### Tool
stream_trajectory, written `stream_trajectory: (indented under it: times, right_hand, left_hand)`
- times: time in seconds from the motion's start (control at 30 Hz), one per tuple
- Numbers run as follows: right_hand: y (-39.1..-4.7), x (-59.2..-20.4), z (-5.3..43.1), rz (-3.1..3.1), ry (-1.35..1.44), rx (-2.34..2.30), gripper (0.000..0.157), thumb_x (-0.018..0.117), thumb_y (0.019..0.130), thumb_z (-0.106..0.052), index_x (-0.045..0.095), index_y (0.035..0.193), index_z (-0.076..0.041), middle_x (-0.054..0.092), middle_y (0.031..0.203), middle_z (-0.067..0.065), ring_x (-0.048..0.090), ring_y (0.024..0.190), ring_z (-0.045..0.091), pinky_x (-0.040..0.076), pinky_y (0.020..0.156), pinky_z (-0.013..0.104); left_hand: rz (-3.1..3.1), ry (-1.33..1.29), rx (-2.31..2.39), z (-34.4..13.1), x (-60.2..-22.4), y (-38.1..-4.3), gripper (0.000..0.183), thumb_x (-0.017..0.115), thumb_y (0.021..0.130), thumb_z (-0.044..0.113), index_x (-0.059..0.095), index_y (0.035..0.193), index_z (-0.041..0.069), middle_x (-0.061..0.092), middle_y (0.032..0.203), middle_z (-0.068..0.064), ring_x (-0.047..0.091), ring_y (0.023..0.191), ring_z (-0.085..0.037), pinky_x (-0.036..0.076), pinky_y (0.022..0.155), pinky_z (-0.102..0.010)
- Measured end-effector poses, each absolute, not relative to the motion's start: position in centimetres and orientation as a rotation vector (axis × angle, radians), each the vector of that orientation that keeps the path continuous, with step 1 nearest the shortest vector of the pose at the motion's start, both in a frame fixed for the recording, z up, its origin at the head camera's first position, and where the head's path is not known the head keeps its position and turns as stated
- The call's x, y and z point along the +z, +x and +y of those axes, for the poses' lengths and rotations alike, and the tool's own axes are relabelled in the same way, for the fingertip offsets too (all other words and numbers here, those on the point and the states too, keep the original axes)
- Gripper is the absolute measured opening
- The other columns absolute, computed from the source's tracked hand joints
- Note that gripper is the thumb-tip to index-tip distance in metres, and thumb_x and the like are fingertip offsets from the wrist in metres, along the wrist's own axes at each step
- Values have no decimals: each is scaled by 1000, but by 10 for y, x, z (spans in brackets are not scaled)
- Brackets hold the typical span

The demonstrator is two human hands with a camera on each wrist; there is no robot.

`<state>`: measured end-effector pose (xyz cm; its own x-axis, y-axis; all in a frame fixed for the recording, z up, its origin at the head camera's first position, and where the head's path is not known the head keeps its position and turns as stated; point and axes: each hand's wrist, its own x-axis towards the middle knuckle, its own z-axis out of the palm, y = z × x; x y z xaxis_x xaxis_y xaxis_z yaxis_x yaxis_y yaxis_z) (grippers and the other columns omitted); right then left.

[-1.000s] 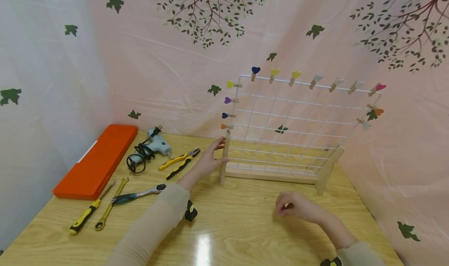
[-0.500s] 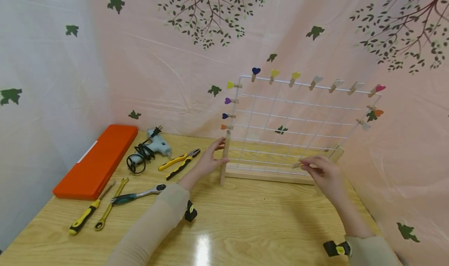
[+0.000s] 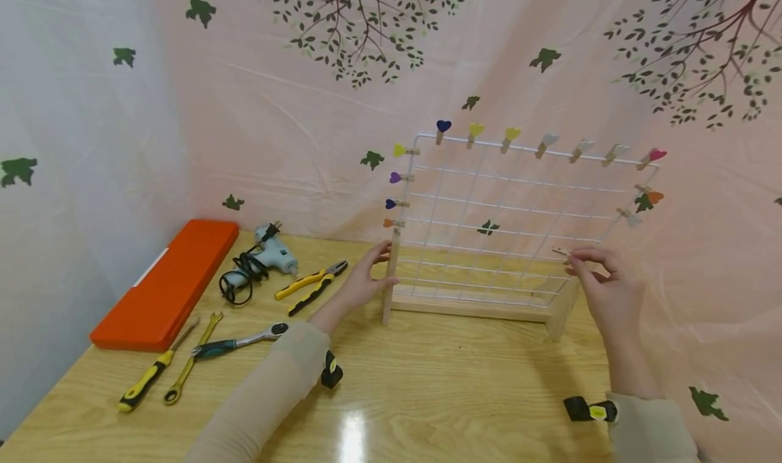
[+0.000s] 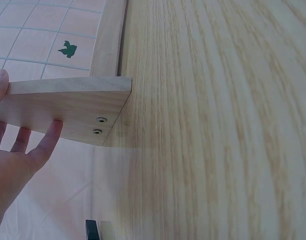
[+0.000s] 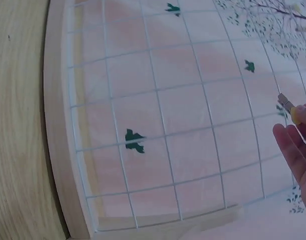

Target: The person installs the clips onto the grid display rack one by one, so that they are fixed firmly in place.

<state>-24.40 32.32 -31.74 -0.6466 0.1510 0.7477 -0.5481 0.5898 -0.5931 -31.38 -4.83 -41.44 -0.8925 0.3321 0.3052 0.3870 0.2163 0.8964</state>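
In the head view my left hand is at the left end of the wooden stand, holding its upright side board. The left wrist view has the thumb at the board's narrow edge and fingertips against its outer face. A white wire grid stands in this base, with heart clothespins along its top and both sides. My right hand is raised by the grid's lower right side. Thumb and fingertips pinch a small wooden clothespin with a yellow end, its tip pointing toward the wires.
Left of the stand lie pliers, a glue gun with its cord bundled, a ratchet, a wrench, a screwdriver and an orange case. A patterned cloth hangs close behind the grid.
My right hand has risen from near the tabletop, moving right and up to the grid's right side, and the clothespin has come into sight. My left hand stays on the side board.
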Motion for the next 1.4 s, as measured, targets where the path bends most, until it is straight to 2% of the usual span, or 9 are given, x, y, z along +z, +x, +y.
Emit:
stream_trajectory:
  times: [0.13,0.3,0.4,0.63,0.73,1.0,1.23,1.4]
  right_hand:
    - [-245,-314,334,-1926,207,1165,16,65,77,-2,66,91,6,64,89,8,63,67,2,49,62,10]
    - [-252,-313,349,-1691,101,1475,20,69,72,3,65,90,11,66,82,5,64,68,8,51,61,15]
    - [-256,-313,359,-1603,44,1544,23,70,69,5,65,90,13,67,78,3,63,68,9,51,59,17]
    - [-264,-310,371,-1750,-185,1318,24,73,70,-12,70,90,1,64,74,-12,62,61,-1,47,60,7]
    - [-266,-310,374,-1744,-249,1303,21,72,72,-14,71,89,-2,64,74,-13,61,61,-1,46,58,6]
    - [-278,-313,374,-1696,-311,1310,16,71,73,-12,72,87,-4,62,72,-11,60,57,-2,46,56,6]
    - [-284,-313,373,-1685,-327,1342,16,71,74,-12,72,87,-3,62,71,-12,59,56,-2,46,57,6]
    - [-288,-316,374,-1690,-326,1330,16,70,74,-12,72,87,-3,62,73,-11,60,58,-1,46,58,6]
  left_hand:
    - [-2424,-725,-1810,-49,-404,-305,74,64,82,8,21,142,12,29,142,-9,31,127,-34,48,84,-43]
    - [-2445,-714,-1795,-50,-401,-303,74,63,82,9,19,143,13,28,143,-8,32,127,-29,48,85,-41]
    - [-2440,-714,-1799,-51,-402,-303,74,63,83,9,19,143,13,28,142,-9,32,127,-30,48,86,-41]
    - [-2417,-726,-1812,-55,-402,-304,73,62,83,9,20,142,11,28,142,-10,30,127,-35,47,85,-44]
    - [-2421,-740,-1798,-55,-402,-303,73,62,83,9,20,142,11,28,142,-11,31,127,-35,48,85,-43]
    - [-2403,-739,-1776,-53,-416,-311,72,64,81,12,24,141,17,30,141,-8,33,126,-32,49,82,-42]
    - [-2404,-720,-1760,-51,-432,-325,73,65,80,21,25,140,28,31,140,1,35,126,-24,50,82,-37]
    - [-2406,-731,-1732,-49,-430,-325,73,65,80,21,24,140,27,32,140,1,36,125,-22,50,81,-36]
